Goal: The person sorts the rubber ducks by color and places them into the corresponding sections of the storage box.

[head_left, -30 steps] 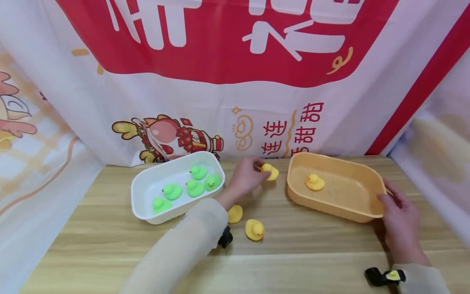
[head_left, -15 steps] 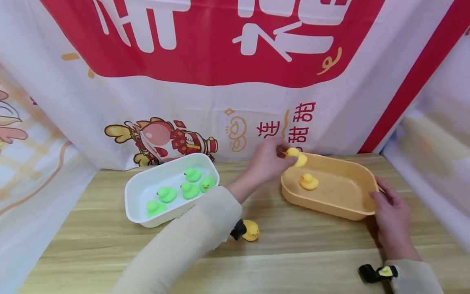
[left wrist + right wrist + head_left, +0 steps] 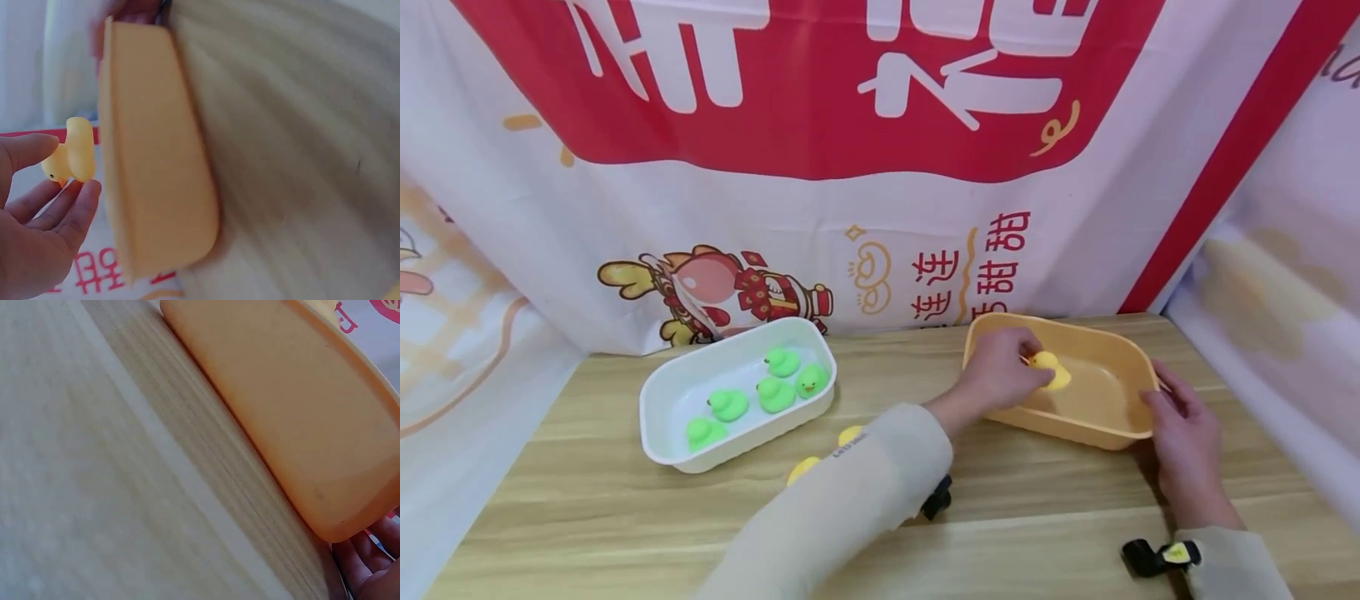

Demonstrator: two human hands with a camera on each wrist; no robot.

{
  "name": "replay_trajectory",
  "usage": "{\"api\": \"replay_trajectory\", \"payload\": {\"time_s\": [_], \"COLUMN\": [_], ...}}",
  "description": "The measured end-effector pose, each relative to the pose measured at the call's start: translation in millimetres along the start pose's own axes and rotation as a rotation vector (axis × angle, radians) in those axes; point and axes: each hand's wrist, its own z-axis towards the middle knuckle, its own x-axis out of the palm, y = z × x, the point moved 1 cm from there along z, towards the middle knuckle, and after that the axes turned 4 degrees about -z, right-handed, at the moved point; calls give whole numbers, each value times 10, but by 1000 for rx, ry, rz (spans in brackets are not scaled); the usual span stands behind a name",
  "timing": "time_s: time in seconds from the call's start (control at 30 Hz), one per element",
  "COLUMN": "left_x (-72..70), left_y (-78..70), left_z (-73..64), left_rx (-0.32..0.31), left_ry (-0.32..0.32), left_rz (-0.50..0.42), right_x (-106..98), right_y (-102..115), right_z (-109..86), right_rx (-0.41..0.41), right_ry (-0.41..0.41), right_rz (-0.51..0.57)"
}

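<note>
My left hand (image 3: 1000,368) pinches a yellow toy duck (image 3: 1054,372) between thumb and fingertips, over the left half of the orange plastic basin (image 3: 1067,428). In the left wrist view this duck (image 3: 80,150) shows beside the basin's rim, held by its sides. At the basin's right end, my right hand (image 3: 1187,446) grips the rim, thumb on top and fingers outside and under it. The right wrist view shows those fingers (image 3: 359,559) at the basin's lower corner. The duck that lay inside the basin is hidden behind my left hand.
On the left stands a white basin (image 3: 760,438) with several green toy ducks (image 3: 776,395) inside. Two yellow ducks, one nearer (image 3: 802,470) and one farther (image 3: 850,434), lie on the wooden table, partly behind my left sleeve (image 3: 850,500). A printed cloth (image 3: 820,208) hangs behind.
My left hand has carried the yellow duck rightward, from beside the orange basin to over it. My right hand keeps its grip on the rim. The head view has shifted slightly.
</note>
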Motion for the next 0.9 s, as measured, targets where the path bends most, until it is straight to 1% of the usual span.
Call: {"api": "replay_trajectory", "payload": {"time_s": [0.07,0.17,0.33,0.53,0.67,0.77,0.87,0.9], "left_x": [109,218,342,513,583,599,629,688], "left_y": [0,-30,-45,-11,-12,-15,-15,22], "left_z": [27,46,70,130,169,212,270,320], "left_rx": [-36,-64,-116,-169,-210,-223,-206,-195], "left_ry": [10,15,16,6,-9,0,24,30], "left_rz": [-9,-21,-38,-57,-70,-57,-21,-4], "right_x": [-6,-2,20,28,34,44,41,34], "right_y": [-3,1,11,20,17,18,23,23], "right_z": [0,4,9,0,1,13,24,24], "right_rx": [-1,5,15,36,62,68,73,75], "right_ry": [-6,-23,-48,-40,-40,-45,-42,-41], "right_rz": [-4,-6,-26,-40,-78,-99,-98,-97]}}
